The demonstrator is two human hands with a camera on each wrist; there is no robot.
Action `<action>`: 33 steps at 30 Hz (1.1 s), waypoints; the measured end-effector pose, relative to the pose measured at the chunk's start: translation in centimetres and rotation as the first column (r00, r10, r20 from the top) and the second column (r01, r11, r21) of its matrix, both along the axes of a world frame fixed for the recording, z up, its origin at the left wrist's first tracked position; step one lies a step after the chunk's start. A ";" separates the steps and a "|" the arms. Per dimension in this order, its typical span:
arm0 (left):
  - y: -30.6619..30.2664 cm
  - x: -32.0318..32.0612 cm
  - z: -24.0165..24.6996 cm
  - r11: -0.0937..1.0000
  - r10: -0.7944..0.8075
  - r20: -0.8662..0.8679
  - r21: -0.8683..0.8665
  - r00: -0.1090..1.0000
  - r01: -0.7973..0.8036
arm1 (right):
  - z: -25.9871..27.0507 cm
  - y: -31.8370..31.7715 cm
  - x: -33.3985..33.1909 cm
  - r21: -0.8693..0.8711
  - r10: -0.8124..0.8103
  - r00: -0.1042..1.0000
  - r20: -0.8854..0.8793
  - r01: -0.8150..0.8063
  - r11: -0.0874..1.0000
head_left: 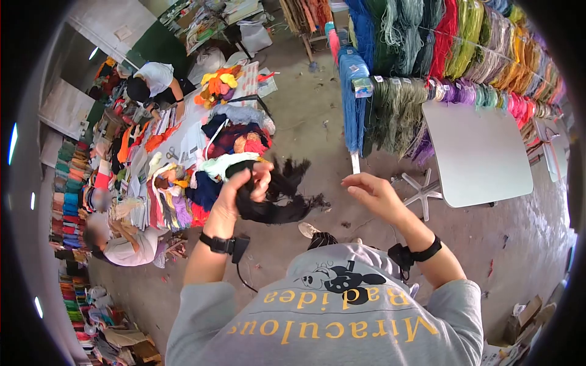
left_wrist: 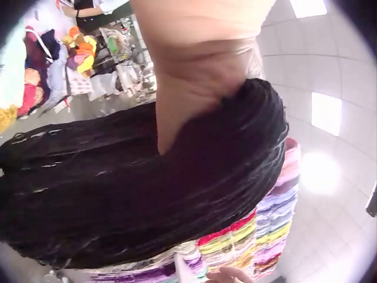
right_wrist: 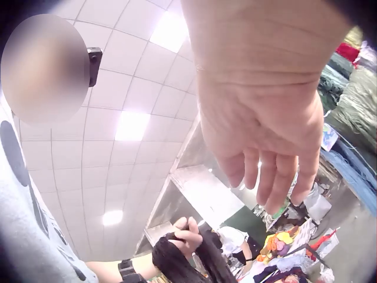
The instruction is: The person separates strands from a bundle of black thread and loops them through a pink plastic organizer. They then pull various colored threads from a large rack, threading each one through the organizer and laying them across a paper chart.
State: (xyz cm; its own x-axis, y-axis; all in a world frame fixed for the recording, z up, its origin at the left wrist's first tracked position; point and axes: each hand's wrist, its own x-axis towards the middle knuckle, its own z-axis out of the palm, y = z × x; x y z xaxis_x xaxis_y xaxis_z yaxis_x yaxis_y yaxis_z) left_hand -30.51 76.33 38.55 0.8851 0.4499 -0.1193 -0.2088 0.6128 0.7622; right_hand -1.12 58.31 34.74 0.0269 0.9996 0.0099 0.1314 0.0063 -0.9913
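Black yarn hank (head_left: 274,210) is up in the left hand (head_left: 226,202), fingers curled round it, over the grey floor (head_left: 293,110). Right hand (head_left: 377,196) is empty, fingers loosely extended. We judge the hank light, limp and prone to snagging; we would grasp the whole bundle, never single strands.

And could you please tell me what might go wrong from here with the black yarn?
Only the left hand grips the black yarn, while the right hand is empty, so the bundle could slip and drop to the floor. Its far edge looks wispy and uneven, so strands might tangle during handling. In the head view it appears beside the pale green yarn, so it could perhaps snag there.
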 end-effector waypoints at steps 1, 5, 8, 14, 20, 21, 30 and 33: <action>-0.7 0.6 0.4 0.936 0.083 -0.122 0.350 0.989 -0.035 | 0.1 -0.1 -0.8 0.020 -0.024 0.999 -0.044 0.025 0.999; -5.9 5.2 2.9 0.722 0.348 -0.109 0.665 0.931 -0.192 | 2.4 0.1 -3.9 0.286 -0.120 0.993 -0.006 0.116 0.951; -7.3 7.3 1.4 0.712 0.356 0.014 0.644 0.934 -0.281 | 4.3 0.4 -5.3 0.341 -0.145 0.989 0.016 0.131 0.931; -9.4 9.1 1.5 0.888 0.228 -0.010 0.412 0.973 -0.204 | 2.7 1.0 -6.1 0.307 -0.136 0.990 -0.040 0.142 0.941; -8.8 9.4 0.3 0.944 0.324 -0.030 -0.057 0.945 -0.326 | 2.8 -0.1 -4.8 0.240 -0.189 0.961 -0.203 0.236 0.942; -8.9 9.6 0.9 0.932 0.352 -0.073 -0.068 0.933 -0.357 | 2.3 -0.2 -4.6 0.235 -0.124 0.947 -0.295 0.198 0.952; -9.0 10.2 1.2 0.894 0.446 -0.113 0.102 0.888 -0.436 | 2.9 -1.8 -3.8 -0.098 -0.133 0.842 -0.522 0.096 0.991; -9.0 10.1 1.2 0.866 0.485 -0.105 0.193 0.868 -0.461 | 3.2 -2.1 -4.0 -0.073 -0.146 0.869 -0.472 0.127 0.989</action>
